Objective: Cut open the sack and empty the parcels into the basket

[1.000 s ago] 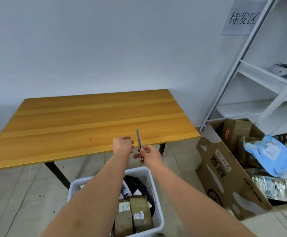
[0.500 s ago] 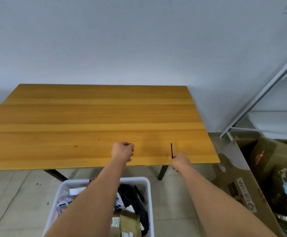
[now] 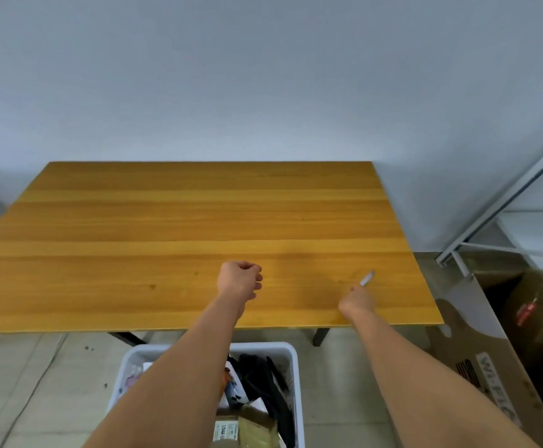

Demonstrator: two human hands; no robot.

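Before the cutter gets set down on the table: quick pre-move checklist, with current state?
1. Cutter held in right hand: ok, pinched, tip pointing up and away.
2. Blade retracted: cannot tell, too small and blurred.
3. Drop spot on table under the cutter bare: ok.
4. Left hand away from the cutter: ok, curled, holding nothing, well to the side.
5. Parcels in basket: ok, several visible inside.
6. Sack accounted for: cannot tell, none clearly in view.
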